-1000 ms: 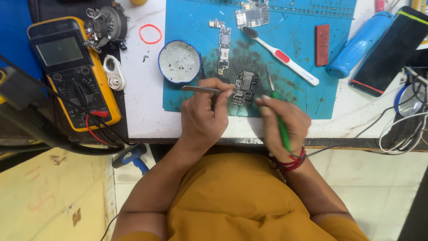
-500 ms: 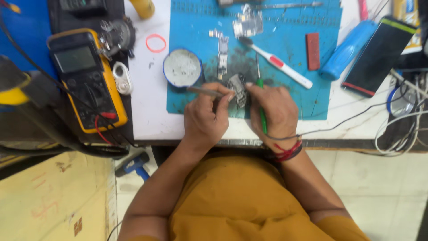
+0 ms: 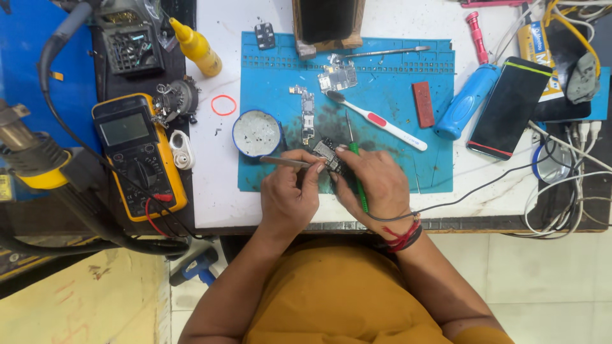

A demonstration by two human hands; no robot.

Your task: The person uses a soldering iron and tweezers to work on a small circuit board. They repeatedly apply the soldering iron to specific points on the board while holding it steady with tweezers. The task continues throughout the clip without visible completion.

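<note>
Gripping tweezers in left hand, right hand grasping green screwdriver, small dark circuit board between.

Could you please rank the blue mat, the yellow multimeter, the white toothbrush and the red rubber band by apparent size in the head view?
1. Blue mat
2. Yellow multimeter
3. White toothbrush
4. Red rubber band

circuit board mostly hidden under fingers, green tool's tip too small to tell, phone cut off at far edge
</note>
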